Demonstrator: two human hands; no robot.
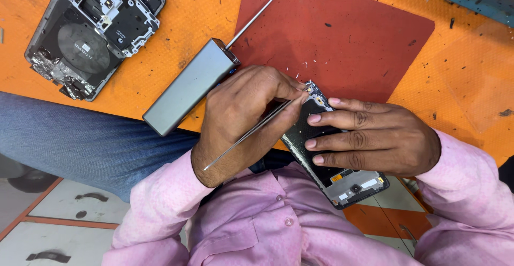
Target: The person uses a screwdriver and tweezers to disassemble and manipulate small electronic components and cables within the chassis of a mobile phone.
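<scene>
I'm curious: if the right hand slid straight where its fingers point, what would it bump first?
Probably the tweezers, held by the left hand. The right hand lies flat on the phone, fingers pointing at them.

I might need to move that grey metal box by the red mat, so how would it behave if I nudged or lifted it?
The grey metal box looks stiff and probably heavy for its size, given its solid metal-looking walls. Its flat sides suggest it would slide rather than roll. One end overhangs the orange table edge, so a push toward the person might tip it off.
</scene>
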